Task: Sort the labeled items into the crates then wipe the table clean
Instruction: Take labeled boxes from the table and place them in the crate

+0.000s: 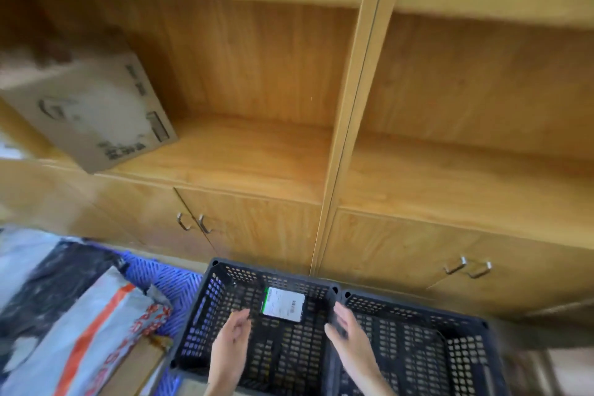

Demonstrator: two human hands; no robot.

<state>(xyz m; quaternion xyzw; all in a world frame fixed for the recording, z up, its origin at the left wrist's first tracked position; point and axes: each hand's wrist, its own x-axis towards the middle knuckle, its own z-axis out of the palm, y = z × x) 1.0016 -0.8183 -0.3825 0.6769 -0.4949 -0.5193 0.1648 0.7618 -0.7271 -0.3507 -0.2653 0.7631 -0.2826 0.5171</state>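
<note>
A dark parcel with a white shipping label (283, 303) lies inside the left black perforated crate (205, 302), near its far wall. My left hand (232, 342) hovers over that crate with fingers apart, holding nothing. My right hand (345, 333) is above the wall between the two crates, fingers spread and empty, just right of the parcel. A second black crate (463, 347) stands directly to the right, touching the first. On the left a grey mailer bag with orange stripes (93, 328) lies on a blue crate (173, 286), beside dark bags (48, 270).
A wooden cabinet wall (257, 228) with metal door handles (193, 222) rises right behind the crates. A tilted cardboard box (93, 109) sits on the open shelf at upper left. A brown cardboard piece (138, 366) lies by the mailer.
</note>
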